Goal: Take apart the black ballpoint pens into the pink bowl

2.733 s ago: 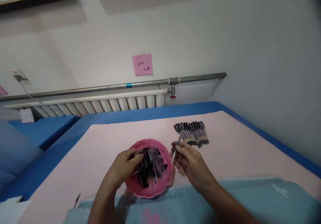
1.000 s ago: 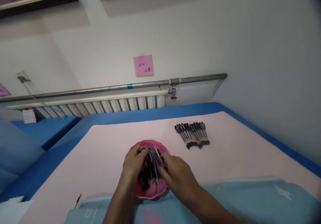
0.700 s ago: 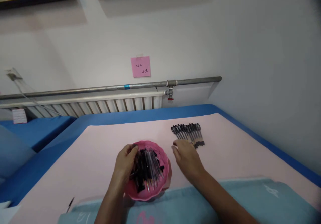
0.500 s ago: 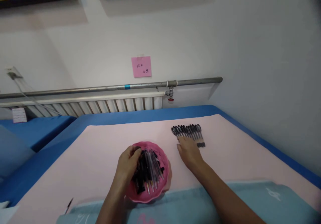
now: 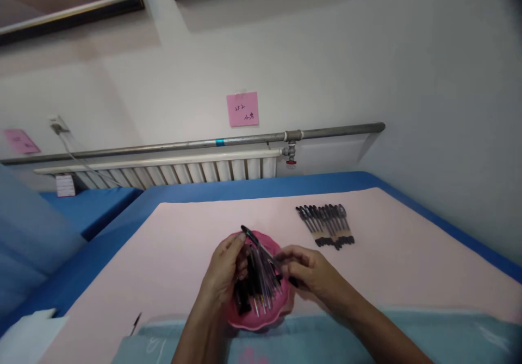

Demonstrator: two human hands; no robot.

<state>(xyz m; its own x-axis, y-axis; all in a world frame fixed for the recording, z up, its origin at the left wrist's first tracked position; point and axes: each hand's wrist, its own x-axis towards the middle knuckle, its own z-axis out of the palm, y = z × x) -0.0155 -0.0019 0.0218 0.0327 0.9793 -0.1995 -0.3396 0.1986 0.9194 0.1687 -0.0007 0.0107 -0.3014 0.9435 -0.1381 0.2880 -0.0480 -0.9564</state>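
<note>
A black-capped pen (image 5: 261, 245) slants across the top of a pink scalloped bowl (image 5: 255, 323). My left hand (image 5: 223, 266) pinches it near its cap, at the upper left. Farther down the clear barrel, my right hand (image 5: 312, 271) has its fingers closed around the pen's lower end. Inside the bowl lie several clear pen barrels (image 5: 264, 285) and black pen parts (image 5: 243, 297), partly covered by my left fingers. To the right, several assembled pens (image 5: 326, 225) lie side by side in a fanned row, their capped ends pointing away from me.
A pink sheet (image 5: 183, 250) covers the blue-edged table (image 5: 253, 190). A teal cloth (image 5: 346, 334) runs along the near side. One loose thin pen piece (image 5: 136, 323) rests at the lower left. Behind stand a radiator (image 5: 204, 171) and a pipe (image 5: 334, 131) with a valve.
My right hand has left the pen row and come back to the bowl. A pen is now held between both hands. The view has shifted slightly left.
</note>
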